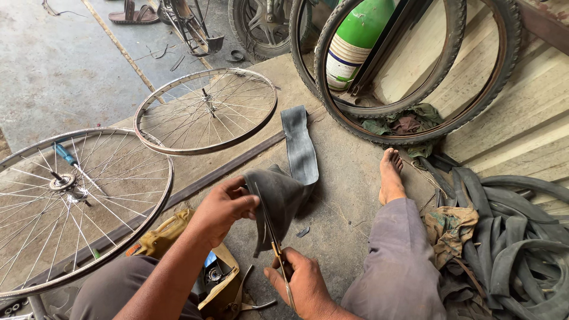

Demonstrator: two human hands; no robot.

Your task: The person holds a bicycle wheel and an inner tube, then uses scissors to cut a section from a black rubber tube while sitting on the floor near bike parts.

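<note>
My left hand [222, 207] grips the folded end of a flat grey rubber inner tube [299, 145] that trails away across the concrete floor. My right hand [303, 283] holds a pair of scissors [277, 252] with brass-coloured handles, blades pointing up into the rubber fold just below my left hand. A small cut scrap of rubber [303, 232] lies on the floor beside the hanging piece. My bare right foot [391, 175] and grey trouser leg stretch out to the right.
Two spoked bicycle rims [207, 109] [77, 204] lie on the left. Two tyres [409, 65] lean on the wall around a green cylinder [355, 35]. A heap of old inner tubes [510, 243] fills the right. A yellow tool bag [204, 278] sits under my arms.
</note>
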